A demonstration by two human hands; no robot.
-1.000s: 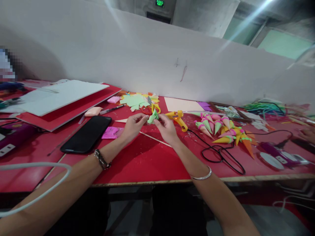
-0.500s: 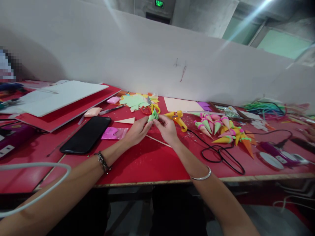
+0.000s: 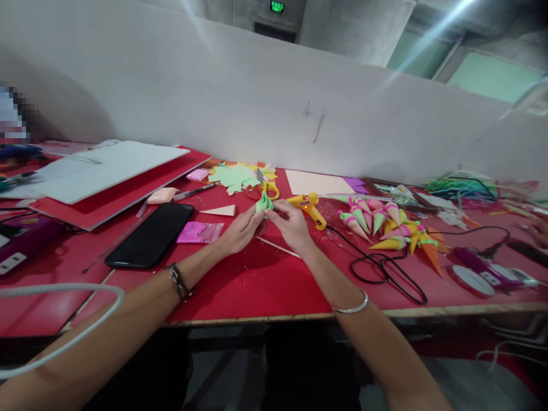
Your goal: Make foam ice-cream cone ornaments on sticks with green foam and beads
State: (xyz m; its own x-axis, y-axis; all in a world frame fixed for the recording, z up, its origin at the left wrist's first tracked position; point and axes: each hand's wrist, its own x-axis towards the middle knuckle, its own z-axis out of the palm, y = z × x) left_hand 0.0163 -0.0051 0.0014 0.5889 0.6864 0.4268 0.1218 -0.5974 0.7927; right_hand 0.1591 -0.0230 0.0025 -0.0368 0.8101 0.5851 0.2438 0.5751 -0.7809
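A small folded piece of green paper [image 3: 264,202] is pinched between both hands above the red table [image 3: 257,291]. My left hand [image 3: 240,229] grips it from the left, fingers closed. From the right, my right hand [image 3: 292,223] holds its lower right side between thumb and fingers. Just behind lie scissors [image 3: 270,188] with yellow handles and a yellow glue gun [image 3: 310,208]. Under the hands runs a thin pale stick [image 3: 280,247]. A cream paper triangle [image 3: 220,210] rests left of the paper.
A black phone [image 3: 150,235] and a pink packet [image 3: 199,232] lie to the left. Green paper pieces [image 3: 234,177] are behind. Small colourful cones [image 3: 379,220] and a black cable [image 3: 381,265] are at right. White boards [image 3: 111,165] stand at far left.
The green paper has shifted slightly left and its folds have turned a little. My right hand's fingers have moved slightly over it.
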